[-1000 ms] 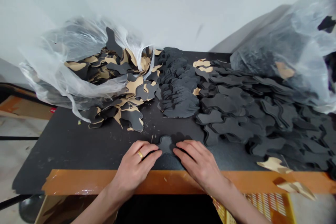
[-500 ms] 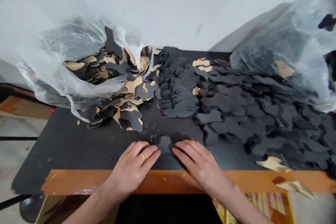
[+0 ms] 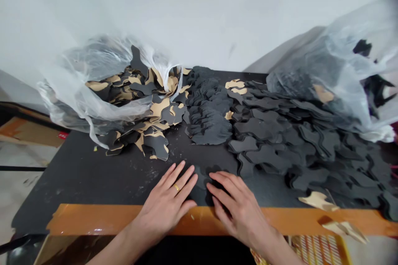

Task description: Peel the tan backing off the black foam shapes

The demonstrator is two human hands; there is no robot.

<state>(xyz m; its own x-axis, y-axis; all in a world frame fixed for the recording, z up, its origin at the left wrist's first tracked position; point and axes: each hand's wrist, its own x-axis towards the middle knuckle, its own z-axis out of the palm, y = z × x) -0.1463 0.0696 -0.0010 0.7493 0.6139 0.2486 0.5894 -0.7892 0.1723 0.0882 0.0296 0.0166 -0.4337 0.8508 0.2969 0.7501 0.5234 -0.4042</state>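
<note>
Our left hand [image 3: 169,203] has flattened, fingers [image 3: 182,176] splayed, onto the flat black lobed foam cutout [image 3: 202,176]; right hand [image 3: 236,205] fingers [image 3: 222,180] (slightly spread) still press its other side.

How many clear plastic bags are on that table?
2: one plastic bag at the far left, spilling black and tan cut-outs; another plastic bag at the far right, holding black pieces. More may lie outside the view.

I see 1 flat black foam cutout [image 3: 202,176] w/ wavy lobed edges, lying flat on the black tabletop near the front edge, just behind the orange strip, partly covered by fingers on both sides; outline hard to separate from the dark surface.
</note>
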